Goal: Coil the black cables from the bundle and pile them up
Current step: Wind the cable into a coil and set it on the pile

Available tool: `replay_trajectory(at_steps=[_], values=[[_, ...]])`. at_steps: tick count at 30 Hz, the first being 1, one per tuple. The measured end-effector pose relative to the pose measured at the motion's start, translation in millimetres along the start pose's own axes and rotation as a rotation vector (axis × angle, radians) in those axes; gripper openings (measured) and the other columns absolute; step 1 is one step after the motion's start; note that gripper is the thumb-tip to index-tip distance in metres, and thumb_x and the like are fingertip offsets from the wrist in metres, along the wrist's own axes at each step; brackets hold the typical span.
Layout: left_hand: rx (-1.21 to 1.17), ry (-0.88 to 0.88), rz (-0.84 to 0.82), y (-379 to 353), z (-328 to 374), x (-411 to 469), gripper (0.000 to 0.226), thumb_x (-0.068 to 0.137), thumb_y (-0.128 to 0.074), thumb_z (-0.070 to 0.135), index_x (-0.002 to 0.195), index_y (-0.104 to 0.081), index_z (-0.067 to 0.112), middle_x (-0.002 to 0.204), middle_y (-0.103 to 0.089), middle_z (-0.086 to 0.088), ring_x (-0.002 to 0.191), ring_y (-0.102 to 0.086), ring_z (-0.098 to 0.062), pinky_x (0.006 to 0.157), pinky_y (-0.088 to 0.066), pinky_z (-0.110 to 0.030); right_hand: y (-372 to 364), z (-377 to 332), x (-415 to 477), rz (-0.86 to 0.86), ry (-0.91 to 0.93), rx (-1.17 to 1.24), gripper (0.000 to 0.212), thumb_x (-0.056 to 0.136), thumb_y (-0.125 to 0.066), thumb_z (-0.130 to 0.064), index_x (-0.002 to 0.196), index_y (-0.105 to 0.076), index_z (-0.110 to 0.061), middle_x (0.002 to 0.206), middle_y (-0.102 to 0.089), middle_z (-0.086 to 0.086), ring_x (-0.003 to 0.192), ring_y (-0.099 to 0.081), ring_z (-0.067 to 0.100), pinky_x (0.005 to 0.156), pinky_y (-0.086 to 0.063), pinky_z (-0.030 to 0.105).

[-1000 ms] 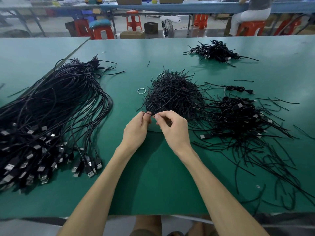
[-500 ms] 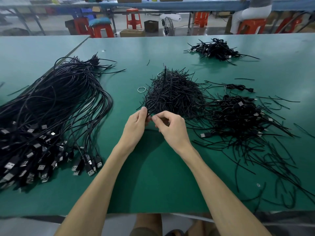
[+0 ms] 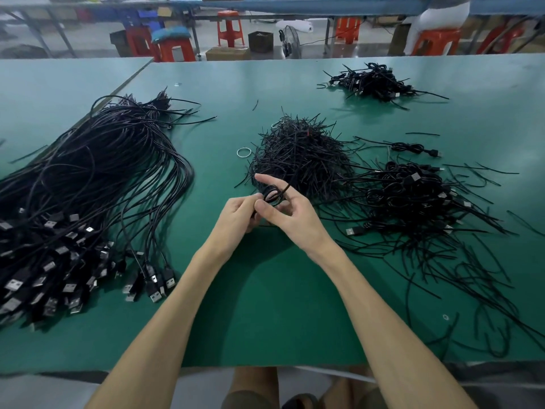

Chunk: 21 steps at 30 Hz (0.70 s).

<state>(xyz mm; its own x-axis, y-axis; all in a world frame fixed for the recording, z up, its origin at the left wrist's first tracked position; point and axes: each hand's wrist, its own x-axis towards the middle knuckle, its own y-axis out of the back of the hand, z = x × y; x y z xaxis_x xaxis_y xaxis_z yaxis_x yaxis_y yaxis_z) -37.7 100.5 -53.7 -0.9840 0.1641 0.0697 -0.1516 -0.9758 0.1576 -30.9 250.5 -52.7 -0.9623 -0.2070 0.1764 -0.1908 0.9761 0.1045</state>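
Both bare forearms reach in from the near edge, and the hands meet in the middle. The left hand (image 3: 237, 216) curls, its fingertips pinching a small cable loop (image 3: 272, 195). The right hand (image 3: 290, 215) holds the same loop, forefinger raised and thumb against the left fingertips.

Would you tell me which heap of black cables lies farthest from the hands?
The small heap at the far right of the table; the long bundle, the middle heap and the right pile lie nearer.

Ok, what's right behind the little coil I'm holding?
The heap of short black strands on the green table sits behind the coil. Its near edge is hidden by the right hand and the coil.
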Motion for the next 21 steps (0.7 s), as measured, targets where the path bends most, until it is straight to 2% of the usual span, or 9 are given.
replay_trajectory(at_steps=[2,4,6,7,9,11,14,16,21], values=[[-0.018,-0.036,0.014,-1.2,-0.4,-0.9,0.045,0.097,-0.044,0.031,0.052,-0.051,0.029,0.051,-0.036,0.016,0.046,-0.027,-0.003,0.046,-0.024,-0.017,0.3,-0.6,-1.4,-0.014,-0.03,0.01,0.039,0.094,-0.074,-0.029,0.132,-0.066,-0.025,0.113,-0.071,0.013,0.097,-0.068,0.022,0.101,-0.053,0.051],[-0.036,-0.082,0.043,-1.9,-0.2,-1.6,0.043,0.099,-0.044,0.029,0.064,-0.066,0.019,0.052,-0.035,0.016,0.045,-0.026,-0.004,0.046,-0.024,-0.02,-1.8,0.0,-2.4,0.007,-0.042,-0.035,0.033,0.094,-0.074,-0.029,0.126,-0.069,-0.023,0.119,-0.07,0.007,0.109,-0.066,0.023,0.103,-0.051,0.047],[-0.06,-0.087,0.052,-2.2,1.5,-2.8,0.042,0.102,-0.044,0.028,0.076,-0.077,0.028,0.052,-0.037,0.016,0.046,-0.026,-0.004,0.044,-0.023,-0.018,-4.1,1.8,-2.0,0.039,-0.017,-0.095,0.029,0.092,-0.076,-0.026,0.12,-0.07,-0.023,0.123,-0.064,0.008,0.11,-0.063,0.024,0.101,-0.051,0.038],[-0.064,-0.077,0.055,-2.0,2.3,-2.8,0.043,0.102,-0.044,0.029,0.071,-0.074,0.032,0.053,-0.035,0.016,0.046,-0.024,-0.005,0.043,-0.022,-0.018,-4.4,2.8,-1.3,0.056,-0.001,-0.107,0.028,0.091,-0.077,-0.025,0.118,-0.069,-0.023,0.124,-0.061,0.009,0.109,-0.063,0.023,0.099,-0.051,0.033],[-0.06,-0.048,0.063,-1.3,2.8,-2.1,0.042,0.098,-0.044,0.034,0.059,-0.056,0.029,0.054,-0.03,0.013,0.047,-0.022,-0.007,0.044,-0.021,-0.02,-3.4,4.2,-0.4,0.082,-0.001,-0.088,0.03,0.089,-0.079,-0.024,0.117,-0.069,-0.021,0.125,-0.055,0.006,0.103,-0.064,0.018,0.095,-0.053,0.027],[-0.044,-0.035,0.065,-0.8,1.0,-0.6,0.039,0.097,-0.045,0.037,0.062,-0.044,0.019,0.052,-0.029,0.012,0.046,-0.021,-0.007,0.044,-0.021,-0.019,-2.3,5.5,0.4,0.111,-0.008,-0.109,0.03,0.089,-0.079,-0.025,0.115,-0.071,-0.015,0.122,-0.059,0.005,0.098,-0.066,0.015,0.091,-0.053,0.027],[-0.019,-0.035,0.068,-1.2,-1.6,0.2,0.042,0.098,-0.044,0.039,0.062,-0.044,0.019,0.05,-0.031,0.013,0.045,-0.023,-0.007,0.044,-0.023,-0.018,-4.0,7.2,0.8,0.16,-0.003,-0.155,0.019,0.09,-0.078,-0.023,0.101,-0.071,-0.01,0.102,-0.073,0.003,0.093,-0.069,0.018,0.085,-0.054,0.032],[0.037,-0.04,0.091,-1.7,-2.3,0.8,0.046,0.098,-0.044,0.043,0.058,-0.045,0.022,0.049,-0.032,0.012,0.047,-0.025,-0.009,0.046,-0.023,-0.021,-4.0,8.3,0.8,0.192,0.006,-0.161,0.011,0.091,-0.077,-0.017,0.094,-0.07,-0.009,0.091,-0.075,0.001,0.084,-0.069,0.015,0.079,-0.054,0.029],[0.099,-0.055,0.11,-1.5,-5.2,2.4,0.048,0.099,-0.044,0.047,0.059,-0.046,0.021,0.05,-0.034,0.012,0.048,-0.027,-0.009,0.047,-0.025,-0.021,-1.1,8.3,1.1,0.168,-0.007,-0.124,0.008,0.093,-0.072,-0.008,0.1,-0.072,-0.004,0.092,-0.075,0.005,0.083,-0.07,0.019,0.083,-0.058,0.037]])
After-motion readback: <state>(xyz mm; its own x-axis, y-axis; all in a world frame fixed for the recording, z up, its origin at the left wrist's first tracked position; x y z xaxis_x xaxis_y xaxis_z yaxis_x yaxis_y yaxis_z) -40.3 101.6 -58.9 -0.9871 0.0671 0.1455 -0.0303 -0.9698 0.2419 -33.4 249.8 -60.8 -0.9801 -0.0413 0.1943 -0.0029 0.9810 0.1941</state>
